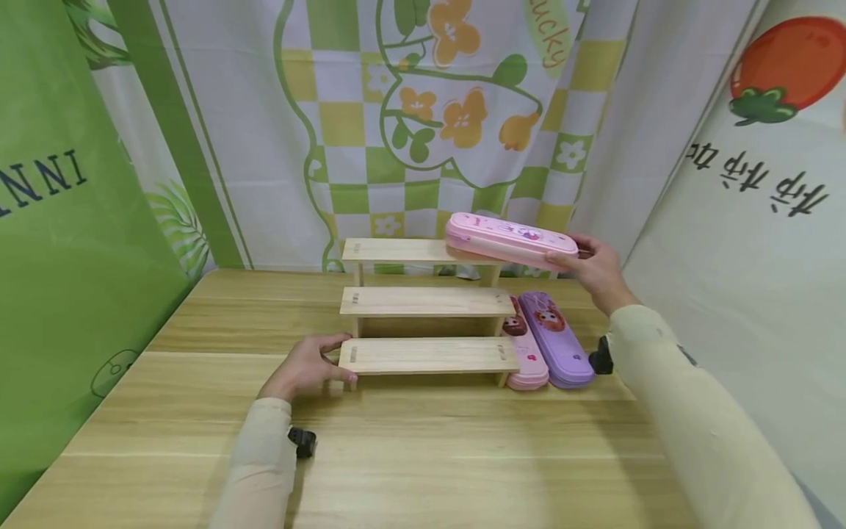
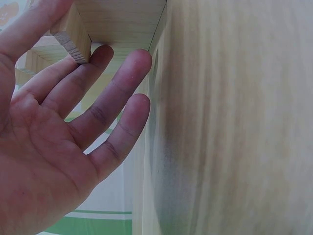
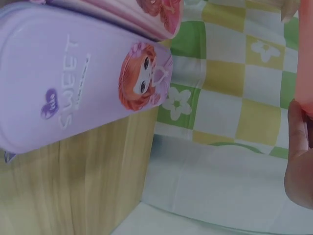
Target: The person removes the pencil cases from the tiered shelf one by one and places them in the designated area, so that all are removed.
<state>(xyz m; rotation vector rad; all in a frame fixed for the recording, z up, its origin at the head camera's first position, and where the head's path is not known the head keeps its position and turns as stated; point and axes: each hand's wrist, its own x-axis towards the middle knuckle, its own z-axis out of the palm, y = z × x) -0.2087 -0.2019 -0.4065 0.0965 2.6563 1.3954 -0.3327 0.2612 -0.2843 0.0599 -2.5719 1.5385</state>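
Note:
My right hand (image 1: 595,270) grips the right end of a pink pencil case (image 1: 512,236). The case's left part lies over the right side of the top tier of a three-step wooden shelf (image 1: 426,301), while its right end sticks out past it. I cannot tell whether it touches the board. At the bottom tier's left end, my left hand (image 1: 309,367) holds the board between thumb and forefinger. The left wrist view shows the other fingers (image 2: 117,98) spread loosely beneath. Right of the shelf lie a second pink pencil case (image 1: 526,360) and a purple pencil case (image 1: 558,342).
The shelf stands on a wood-grain table (image 1: 423,455). A patterned curtain (image 1: 410,198) hangs behind it, with a green cloth (image 1: 79,242) to the left and a white printed cloth (image 1: 740,279) to the right. The lower pink case sits close against the shelf's right side.

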